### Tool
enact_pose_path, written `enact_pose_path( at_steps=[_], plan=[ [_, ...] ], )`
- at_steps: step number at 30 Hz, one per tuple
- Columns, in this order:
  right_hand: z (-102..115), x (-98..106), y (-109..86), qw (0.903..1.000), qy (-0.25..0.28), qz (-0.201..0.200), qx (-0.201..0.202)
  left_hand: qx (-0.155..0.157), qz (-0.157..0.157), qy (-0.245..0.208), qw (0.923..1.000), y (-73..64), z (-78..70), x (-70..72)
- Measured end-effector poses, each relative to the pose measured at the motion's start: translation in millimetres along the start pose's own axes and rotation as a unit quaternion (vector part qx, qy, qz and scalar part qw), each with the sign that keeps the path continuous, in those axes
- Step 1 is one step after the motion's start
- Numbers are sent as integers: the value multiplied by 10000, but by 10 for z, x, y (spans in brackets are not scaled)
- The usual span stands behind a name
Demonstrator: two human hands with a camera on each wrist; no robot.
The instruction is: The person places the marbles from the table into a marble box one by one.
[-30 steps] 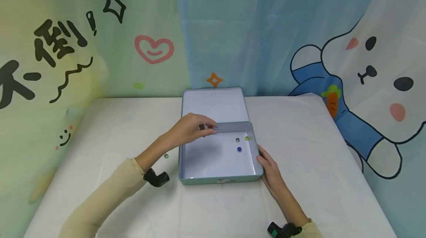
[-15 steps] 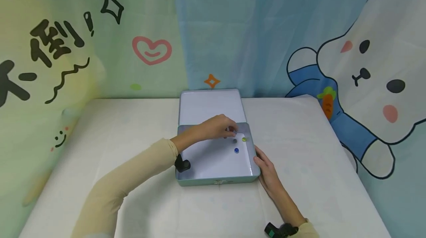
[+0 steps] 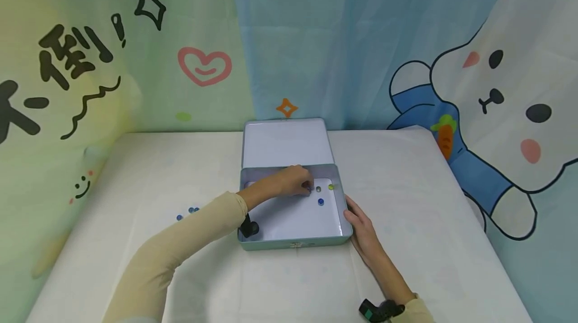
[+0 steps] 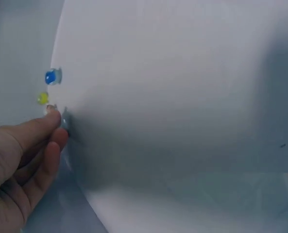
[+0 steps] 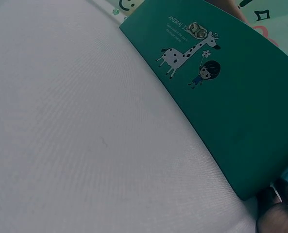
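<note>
My left hand (image 3: 294,181) reaches into an open tin box (image 3: 295,245), low over its white floor toward the back. In the left wrist view its thumb and fingers pinch a greyish glass marble (image 4: 66,121) at the fingertips. Just beyond the fingertips lie a grey marble (image 3: 318,189), a yellow-green marble (image 3: 331,187) and a blue marble (image 3: 321,202). My right hand (image 3: 367,230) rests along the box's right wall, thumb by the rim, fingers extended against the outside. The right wrist view shows the box's green front (image 5: 192,97), with a giraffe print and clasp.
The lid (image 3: 286,143) stands raised behind the box, in front of a printed curtain (image 3: 293,42). Several blue marbles (image 3: 179,217) lie on the white tablecloth (image 3: 135,177) left of the box, close to the left sleeve (image 3: 180,253).
My left hand has moved right with its marble, then lowered deeper into the box. The left forearm uncovered blue marbles on the cloth and covers a greenish one. My right hand keeps its place.
</note>
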State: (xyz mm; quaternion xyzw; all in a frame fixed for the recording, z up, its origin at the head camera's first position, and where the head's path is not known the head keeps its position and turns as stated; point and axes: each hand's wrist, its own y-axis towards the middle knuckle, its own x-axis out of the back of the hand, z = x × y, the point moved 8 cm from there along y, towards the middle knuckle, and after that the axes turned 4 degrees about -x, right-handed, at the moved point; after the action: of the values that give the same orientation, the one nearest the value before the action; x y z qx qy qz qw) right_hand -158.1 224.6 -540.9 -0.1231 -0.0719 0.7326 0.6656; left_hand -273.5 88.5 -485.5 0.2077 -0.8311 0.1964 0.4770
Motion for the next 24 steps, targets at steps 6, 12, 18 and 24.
enact_pose_path(
  at_steps=[6, 12, 18, 24],
  plan=[
    [-8, 4, 0, 10000, 2, -52, -27, 79, 87, -262, 9996, 14, 58, -103],
    [-4, 1, 5, 10000, -40, -67, 30, 169, 90, -400, 9990, 17, 91, -131],
    [-18, -10, 0, 10000, -15, -66, -23, 303, 326, -140, 9989, -25, 60, -45],
    [2, 3, 1, 10000, 94, -15, -14, 494, 309, -433, 9974, -319, -153, 551]
  ],
)
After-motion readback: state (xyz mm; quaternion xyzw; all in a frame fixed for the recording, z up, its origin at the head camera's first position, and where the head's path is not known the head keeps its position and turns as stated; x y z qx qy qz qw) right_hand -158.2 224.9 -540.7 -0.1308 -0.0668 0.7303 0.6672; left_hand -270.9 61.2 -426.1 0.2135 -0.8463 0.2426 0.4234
